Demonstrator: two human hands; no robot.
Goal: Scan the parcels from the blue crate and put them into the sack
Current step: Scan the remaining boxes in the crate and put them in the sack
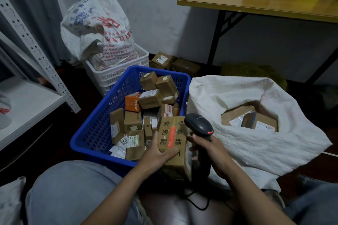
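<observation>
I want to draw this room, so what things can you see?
blue crate: one, blue, on the floor
parcels: many, mostly brown, in the blue crate
held parcel: one, brown with orange sticker, over the crate's near edge
scanner: one, black, beside the held parcel
sack: one, white, right of the crate, parcels inside
printed sack: one, white, in white crate behind
table: one, yellowish, far right
left hand: one, holds the held parcel
right hand: one, grips the scanner

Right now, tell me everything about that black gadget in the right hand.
The scanner is a dark, plastic-looking handheld barcode reader: rounded head with a red strip at one edge, long handle. The right hand grips the handle, holding it roughly upright between the blue crate and the white sack, beside the parcel in the left hand. A cable trails from its base.
</observation>
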